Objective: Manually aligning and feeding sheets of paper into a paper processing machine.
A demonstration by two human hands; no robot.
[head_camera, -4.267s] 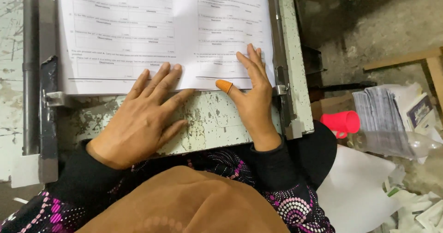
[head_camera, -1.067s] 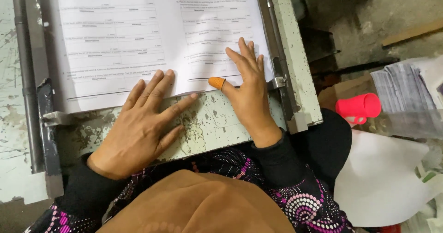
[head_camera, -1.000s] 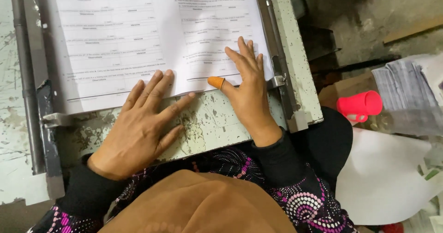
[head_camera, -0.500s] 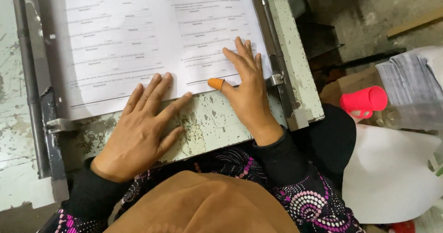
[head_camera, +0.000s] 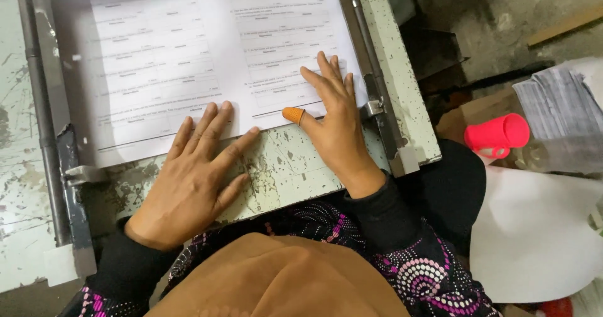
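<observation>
Flanking hands, metal rails, pink cup

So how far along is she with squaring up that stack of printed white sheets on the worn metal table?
Done: the stack of printed white sheets lies flat between the metal side guides. In hand: the left hand presses flat on its near edge, and the right hand, wearing an orange rubber thumb cap, rests on the near right corner. Left: the near edge sits skewed to the chipped green table.
</observation>
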